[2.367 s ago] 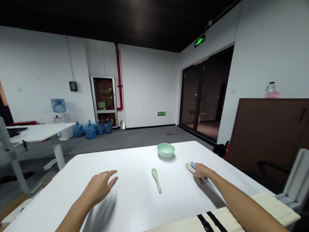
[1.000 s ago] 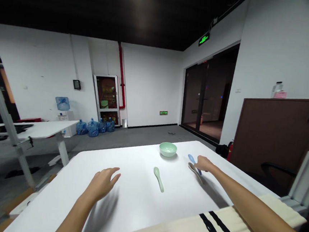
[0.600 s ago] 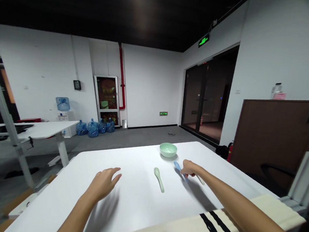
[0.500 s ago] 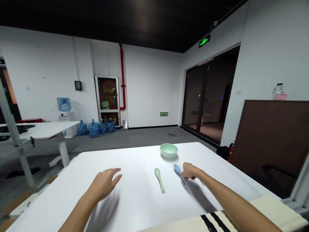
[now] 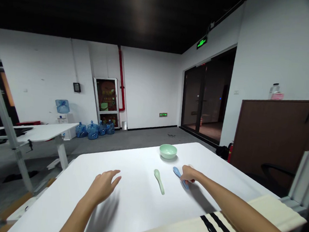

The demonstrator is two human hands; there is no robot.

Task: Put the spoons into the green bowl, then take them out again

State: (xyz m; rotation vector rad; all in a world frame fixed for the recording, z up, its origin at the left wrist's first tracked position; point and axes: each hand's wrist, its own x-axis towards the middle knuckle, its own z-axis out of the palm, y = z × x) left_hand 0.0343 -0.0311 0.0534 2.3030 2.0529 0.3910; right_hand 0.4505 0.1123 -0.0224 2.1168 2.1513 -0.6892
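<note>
My right hand (image 5: 188,174) sits on the white table (image 5: 137,212) with its fingers closed around a blue plastic spoon (image 5: 178,173), whose bowl points left. Just left of that spoon lies a pale green ceramic spoon (image 5: 159,181), untouched. Further back stands a pale green bowl (image 5: 168,151), apart from both hands. A pale object seems partly hidden behind my right hand, too little to name. My left hand (image 5: 102,187) is open and empty, with its fingers spread over the table's near left area, nearest the green spoon.
A cream cloth with black stripes (image 5: 215,226) lies along the table's near right edge. A chair (image 5: 300,179) and a brown cabinet (image 5: 271,140) stand to the right. Another white desk (image 5: 34,130) stands at left, and blue water bottles (image 5: 92,131) sit by the far wall.
My right hand has moved left across the table, carrying the blue spoon closer to the green spoon and away from the pale spoon. My left hand has barely moved.
</note>
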